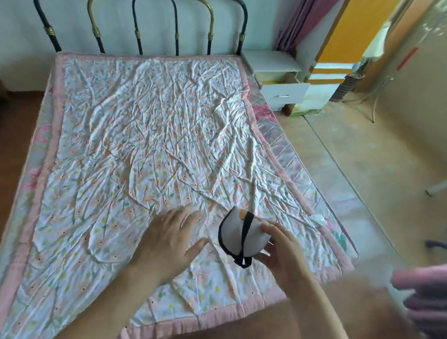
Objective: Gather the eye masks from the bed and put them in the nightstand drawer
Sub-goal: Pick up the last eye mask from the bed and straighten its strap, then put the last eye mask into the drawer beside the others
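Right hand [280, 251] fingers pinch the eye masks [241, 237] — seemingly bunched — over the bed [140, 125]; left hand [169, 234] fingers spread.

head view | from bed [145, 125] foot | faces headboard [138, 15] | looks down, near

Eye masks [235, 230]: white, black trim and strap, orange patch. Quilt [144, 141]: white, small orange-yellow floral print, pink border. Headboard [138, 15] at 12 o'clock: black and gold. Nightstand [275, 74] at 1 o'clock: white.
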